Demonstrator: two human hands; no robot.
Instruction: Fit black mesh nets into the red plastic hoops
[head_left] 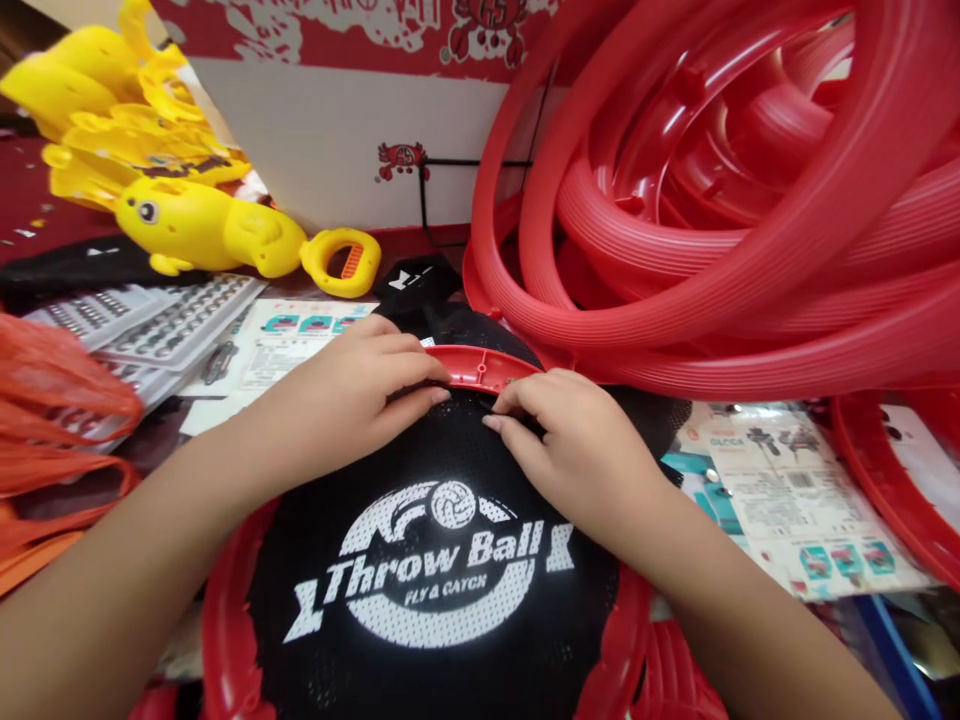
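A black mesh net (435, 600) printed "Throw Ball FLY & CATCH" lies over a red plastic ring (484, 365) right in front of me. My left hand (352, 385) grips the far edge of the ring, fingers curled and pressing the mesh against the red rim. My right hand (574, 450) pinches the mesh at the same far edge, fingertips close to those of my left hand. The ring's sides show red at the lower left and lower right of the net.
A big heap of red plastic rings (720, 200) fills the right. Yellow duck-shaped toys (195, 225) lie at the back left, before a red and white carton (337, 120). Printed cards (795, 500), battery trays (165, 325) and an orange net bag (52, 410) surround me.
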